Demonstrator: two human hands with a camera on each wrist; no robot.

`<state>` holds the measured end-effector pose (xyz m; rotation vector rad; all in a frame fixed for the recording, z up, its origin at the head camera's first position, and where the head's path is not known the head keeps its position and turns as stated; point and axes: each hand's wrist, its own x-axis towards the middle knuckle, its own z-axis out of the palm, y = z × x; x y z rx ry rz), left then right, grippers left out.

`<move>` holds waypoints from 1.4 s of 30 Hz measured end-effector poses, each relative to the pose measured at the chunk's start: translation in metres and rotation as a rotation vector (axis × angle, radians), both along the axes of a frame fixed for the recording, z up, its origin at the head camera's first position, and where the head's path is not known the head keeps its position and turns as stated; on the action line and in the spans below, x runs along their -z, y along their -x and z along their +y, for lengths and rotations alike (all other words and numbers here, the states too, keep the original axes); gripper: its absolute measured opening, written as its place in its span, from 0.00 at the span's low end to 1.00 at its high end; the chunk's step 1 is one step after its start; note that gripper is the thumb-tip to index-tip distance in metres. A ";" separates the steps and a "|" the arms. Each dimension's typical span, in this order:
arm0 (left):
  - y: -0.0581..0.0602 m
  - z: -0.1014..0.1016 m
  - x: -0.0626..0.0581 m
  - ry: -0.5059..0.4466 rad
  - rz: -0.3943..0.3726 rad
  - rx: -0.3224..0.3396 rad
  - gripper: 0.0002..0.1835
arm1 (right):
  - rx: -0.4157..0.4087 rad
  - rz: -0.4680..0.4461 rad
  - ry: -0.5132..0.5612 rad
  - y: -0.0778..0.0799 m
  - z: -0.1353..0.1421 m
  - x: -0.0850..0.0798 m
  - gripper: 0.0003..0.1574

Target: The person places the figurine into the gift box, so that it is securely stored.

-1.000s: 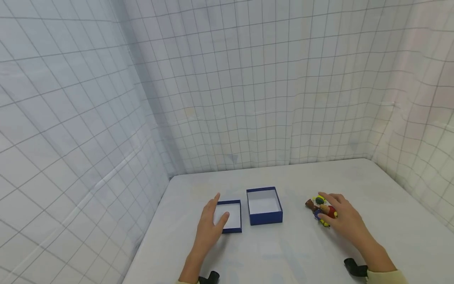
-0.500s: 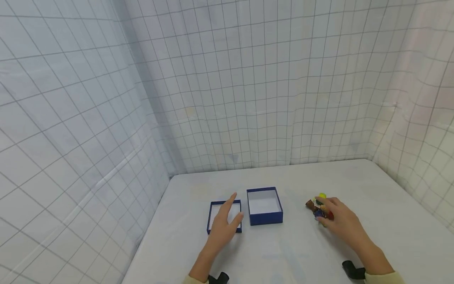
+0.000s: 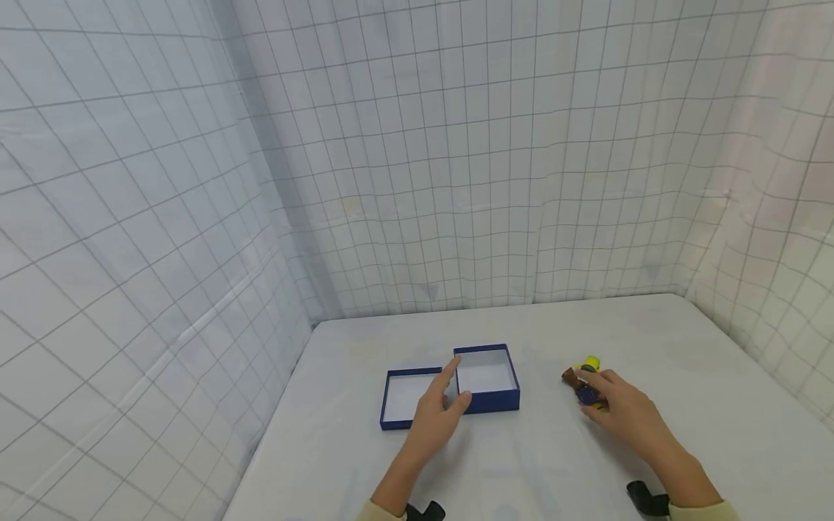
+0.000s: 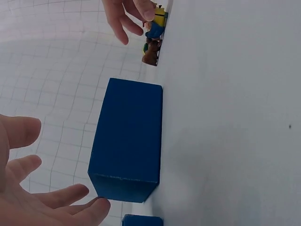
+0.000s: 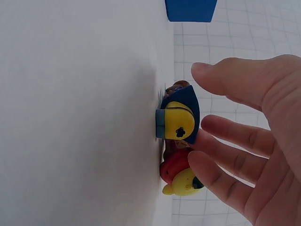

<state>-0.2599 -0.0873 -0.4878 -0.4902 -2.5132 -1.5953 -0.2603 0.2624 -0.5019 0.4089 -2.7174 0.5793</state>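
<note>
Toy figures (image 5: 179,120) lie right of the blue box (image 3: 493,400); the right hand (image 3: 628,412), loosely parted beside them, apparently grips none: best pinch one squarely. The left hand (image 3: 435,420), spread, holds nothing.

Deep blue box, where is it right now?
In the head view, the deep blue box stands on the table, just right of the left hand and the shallow blue box, and left of the toy figures by the right hand.
</note>
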 end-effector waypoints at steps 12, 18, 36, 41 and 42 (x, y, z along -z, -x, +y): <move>0.007 0.011 0.007 -0.187 -0.145 -0.010 0.31 | 0.005 -0.107 -0.001 -0.001 0.002 0.005 0.37; 0.010 0.012 0.011 -0.184 -0.174 -0.025 0.30 | -0.003 -0.122 -0.008 -0.001 0.000 0.004 0.38; 0.008 0.012 0.017 -0.091 -0.174 -0.150 0.24 | -0.008 -0.109 0.067 0.000 -0.005 0.002 0.23; 0.009 0.014 0.019 -0.056 -0.138 -0.170 0.23 | -0.013 -0.101 0.078 0.001 -0.005 0.002 0.23; 0.009 0.014 0.020 -0.046 -0.132 -0.175 0.23 | -0.014 -0.102 0.082 0.001 -0.005 0.002 0.23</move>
